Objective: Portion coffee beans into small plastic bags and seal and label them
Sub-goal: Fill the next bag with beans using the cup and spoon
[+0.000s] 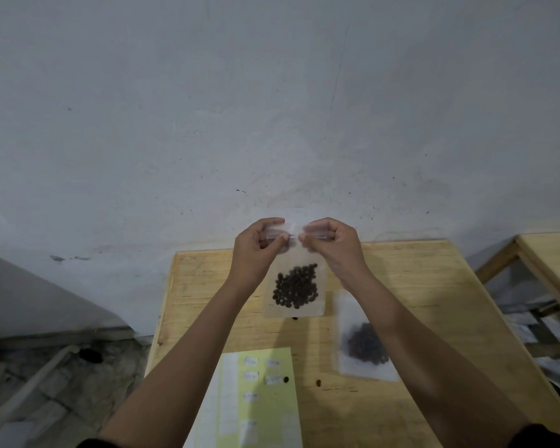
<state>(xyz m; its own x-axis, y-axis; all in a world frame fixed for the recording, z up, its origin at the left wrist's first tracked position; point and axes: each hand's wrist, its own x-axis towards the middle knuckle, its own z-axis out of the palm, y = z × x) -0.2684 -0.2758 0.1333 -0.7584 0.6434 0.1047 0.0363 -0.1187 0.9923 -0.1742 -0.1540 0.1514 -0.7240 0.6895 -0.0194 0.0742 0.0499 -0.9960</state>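
A rough grey plaster wall is rising behind a pale, grainy wooden tabletop, whose left edge is dropping off towards the floor, and bare wood is lying open along the far right. A flat yellow-green paper sheet of small white labels is lying at the near edge. A frosted plastic pouch of beans is lying flat to its right. The left hand and right hand, fingers curled, are pinching the top strip of a clear rectangular plastic bag of dark coffee beans, which is hanging upright above the tabletop's far middle. A loose dark bean is lying on bare wood beside the sheet.
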